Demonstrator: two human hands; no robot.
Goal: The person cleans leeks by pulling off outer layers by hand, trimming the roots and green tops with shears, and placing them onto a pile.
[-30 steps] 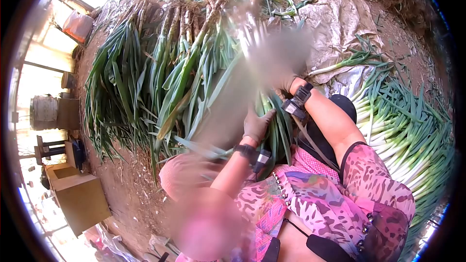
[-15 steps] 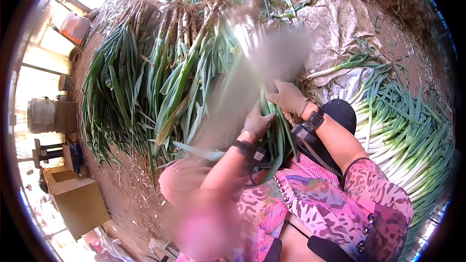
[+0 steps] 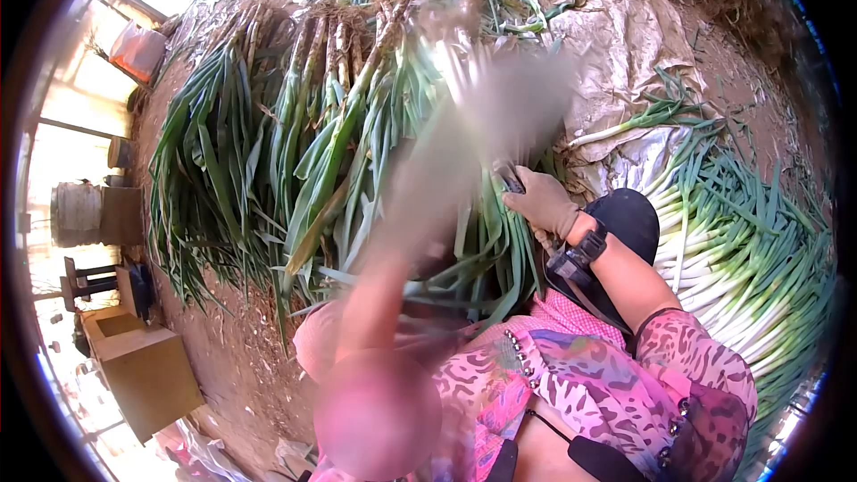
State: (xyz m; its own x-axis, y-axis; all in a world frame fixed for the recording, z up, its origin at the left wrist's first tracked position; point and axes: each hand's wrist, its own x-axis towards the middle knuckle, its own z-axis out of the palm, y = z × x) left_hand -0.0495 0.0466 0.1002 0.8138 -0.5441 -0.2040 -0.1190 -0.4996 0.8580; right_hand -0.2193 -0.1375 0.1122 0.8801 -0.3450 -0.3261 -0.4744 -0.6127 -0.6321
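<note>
Tan-gloved right grip [image 3: 543,203] now shows a dark object [image 3: 511,179].

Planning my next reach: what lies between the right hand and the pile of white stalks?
In the head view, a dark rounded thing lies between the right hand and the pile of white stalks; I can't tell what it is.

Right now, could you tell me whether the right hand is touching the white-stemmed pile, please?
Apart: the head view shows the right hand left of the white-stemmed pile, a rounded black shape between them.
</note>
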